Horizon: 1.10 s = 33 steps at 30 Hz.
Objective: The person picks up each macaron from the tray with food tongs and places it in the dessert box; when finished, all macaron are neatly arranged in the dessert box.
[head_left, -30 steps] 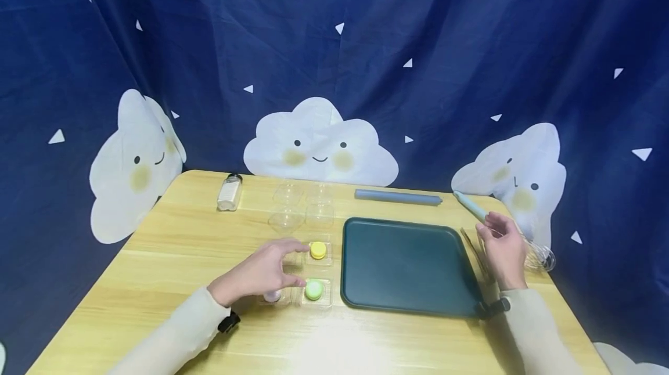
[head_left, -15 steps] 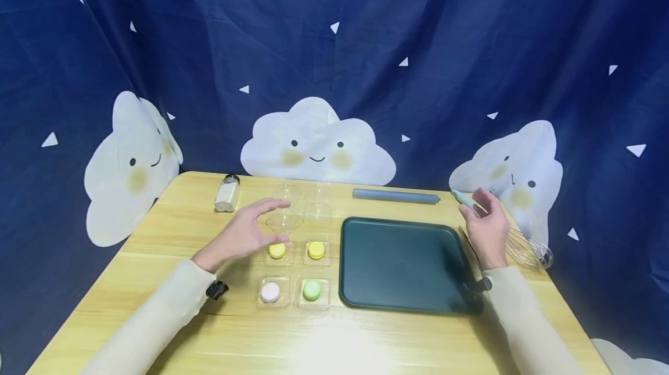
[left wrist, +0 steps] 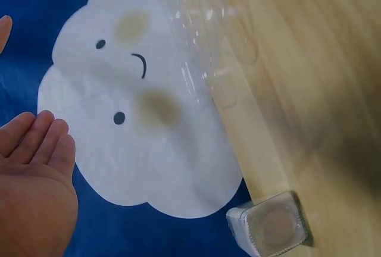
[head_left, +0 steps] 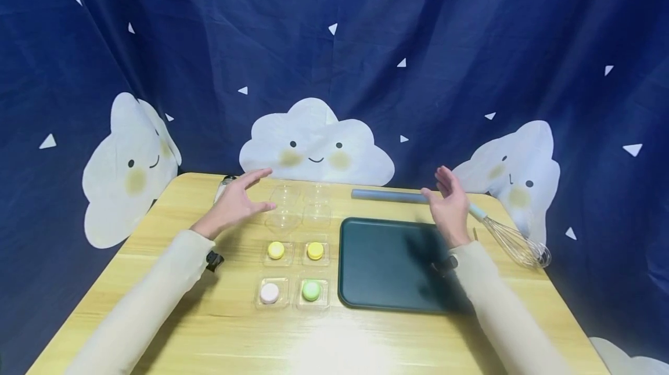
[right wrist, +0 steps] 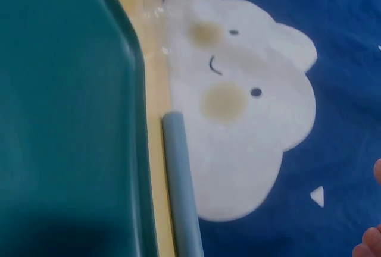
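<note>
My left hand (head_left: 235, 204), fingers spread and holding nothing, is raised over the back left of the table beside the clear plastic lids (head_left: 284, 212). It partly hides a clear bottle (left wrist: 271, 227) with a dark cap. My right hand (head_left: 449, 206) hovers empty above the back right corner of a dark green tray (head_left: 376, 270), fingers loosely extended. In front of the lids, two yellow macarons (head_left: 315, 251), a pale pink macaron (head_left: 269, 293) and a green macaron (head_left: 310, 290) sit each in a clear square plastic holder.
A blue-grey rod (head_left: 387, 195) lies along the table's back edge, its right end behind my right hand. At the right lies a whisk (head_left: 514, 241) with a pale green handle. Beside the tray, a thin brown stick (head_left: 475, 234) is mostly hidden by my sleeve.
My left hand has moved away from the macarons, up and back past the lids, uncovering the left yellow and pink ones. My right hand has shifted left from the whisk to over the tray's corner.
</note>
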### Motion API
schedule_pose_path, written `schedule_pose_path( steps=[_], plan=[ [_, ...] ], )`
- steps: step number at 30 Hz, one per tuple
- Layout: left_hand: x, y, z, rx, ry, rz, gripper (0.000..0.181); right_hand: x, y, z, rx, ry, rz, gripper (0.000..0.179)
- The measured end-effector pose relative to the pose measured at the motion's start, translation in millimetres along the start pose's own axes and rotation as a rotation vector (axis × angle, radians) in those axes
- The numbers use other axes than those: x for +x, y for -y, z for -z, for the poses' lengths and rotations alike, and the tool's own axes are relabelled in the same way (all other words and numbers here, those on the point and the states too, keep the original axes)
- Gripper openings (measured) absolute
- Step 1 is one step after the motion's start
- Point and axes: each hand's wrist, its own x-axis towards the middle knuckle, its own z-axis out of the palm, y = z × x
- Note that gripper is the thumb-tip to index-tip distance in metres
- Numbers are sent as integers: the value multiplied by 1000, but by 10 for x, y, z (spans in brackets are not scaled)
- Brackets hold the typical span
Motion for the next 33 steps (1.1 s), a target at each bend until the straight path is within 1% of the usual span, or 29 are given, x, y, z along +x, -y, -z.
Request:
schedule_pose_path(
  steps=[1, 5, 10, 14, 17, 21, 25, 28, 33],
  plan=[
    [36, 21, 7, 6, 0, 1, 83, 20, -30, -52, 4, 12, 0, 66],
    [184, 85, 16, 14, 12, 18, 83, 37, 7, -250, -22, 58, 33, 65],
    [365, 141, -21, -43, 52, 36, 84, 42, 89, -512, -32, 116, 79, 66],
    [463, 208, -14, -82, 93, 32, 88, 41, 150, -784, -44, 189, 108, 66],
    [524, 270, 18, -100, 145, 47, 90, 32, 201, -1019, -70, 263, 120, 65],
    [617, 362, 49, -88, 212, 113, 91, 0, 268, -1362, -109, 389, 90, 68],
    [746, 450, 45, -55, 256, 170, 89, -19, 299, -1703, -156, 514, 66, 70],
    [838, 494, 24, -32, 288, 186, 88, -23, 301, -1910, -223, 601, 84, 70],
    [931, 540, -32, 44, 371, 181, 90, -36, 295, -2157, -333, 724, 121, 72]
  ],
)
